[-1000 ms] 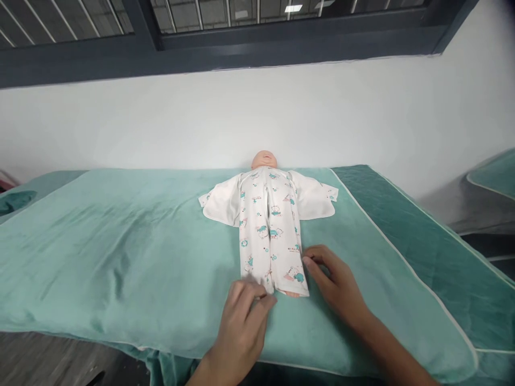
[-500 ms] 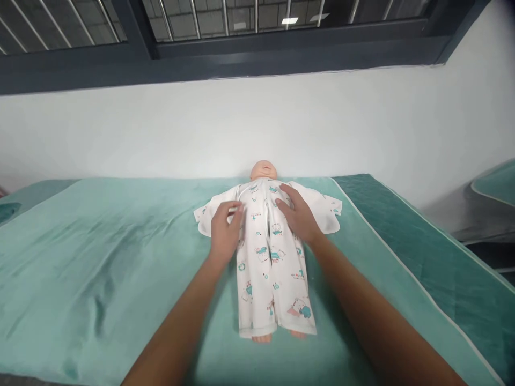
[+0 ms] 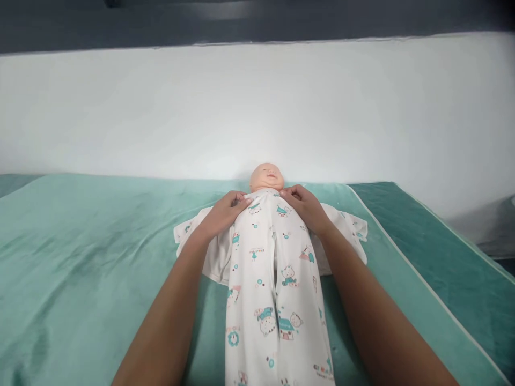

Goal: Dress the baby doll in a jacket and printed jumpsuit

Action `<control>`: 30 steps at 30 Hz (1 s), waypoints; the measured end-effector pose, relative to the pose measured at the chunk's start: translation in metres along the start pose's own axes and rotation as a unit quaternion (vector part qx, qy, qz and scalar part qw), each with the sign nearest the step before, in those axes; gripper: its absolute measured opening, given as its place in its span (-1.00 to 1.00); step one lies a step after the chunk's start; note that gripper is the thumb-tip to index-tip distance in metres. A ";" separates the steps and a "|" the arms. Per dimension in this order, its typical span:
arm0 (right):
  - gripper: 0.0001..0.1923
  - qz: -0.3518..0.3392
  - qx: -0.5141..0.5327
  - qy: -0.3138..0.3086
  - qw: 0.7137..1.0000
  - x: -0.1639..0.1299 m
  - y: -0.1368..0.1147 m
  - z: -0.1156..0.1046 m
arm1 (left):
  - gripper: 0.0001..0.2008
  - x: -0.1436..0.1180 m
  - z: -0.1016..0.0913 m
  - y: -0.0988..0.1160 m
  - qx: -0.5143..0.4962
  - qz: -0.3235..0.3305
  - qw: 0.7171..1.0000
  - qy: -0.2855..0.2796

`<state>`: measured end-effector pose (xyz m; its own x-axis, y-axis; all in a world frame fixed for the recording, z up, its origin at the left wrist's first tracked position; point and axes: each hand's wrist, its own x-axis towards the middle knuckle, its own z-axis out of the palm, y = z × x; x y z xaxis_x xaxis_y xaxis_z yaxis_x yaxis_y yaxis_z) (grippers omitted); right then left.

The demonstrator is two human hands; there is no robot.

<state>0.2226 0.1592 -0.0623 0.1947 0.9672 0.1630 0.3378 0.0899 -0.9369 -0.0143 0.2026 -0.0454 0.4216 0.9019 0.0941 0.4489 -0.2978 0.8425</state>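
A baby doll (image 3: 266, 177) lies on its back, head toward the wall. White printed baby trousers (image 3: 263, 279) cover its body from just below the neck down, and their lower ends run out of view. Beneath them a white baby top (image 3: 341, 228) spreads its sleeves to both sides. At the left corner of the trousers' upper edge, my left hand (image 3: 227, 212) is closed, thumb and fingers pinching the cloth. My right hand (image 3: 306, 208) pinches the same edge at the right corner, close to the doll's chin.
The doll lies on a green sheet (image 3: 100, 257) with a darker green strip (image 3: 442, 257) along the right. Behind it rises a white wall (image 3: 257, 107), topped by a dark window frame (image 3: 257, 21).
Both hands have moved up toward the doll's neck and closed on the trousers' upper edge. The view has come closer, and the doll's feet have left the picture.
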 end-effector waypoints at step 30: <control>-0.76 -0.057 -0.054 0.035 0.996 0.007 0.014 0.006 | -0.67 0.007 0.021 -0.011 0.080 0.107 0.987 0.087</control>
<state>0.2235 0.1684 -0.0763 0.2117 0.9331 0.2906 0.4579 0.1681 -0.8730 0.0003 0.2056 -0.0657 0.3851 0.8487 0.3625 0.4892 -0.5208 0.6996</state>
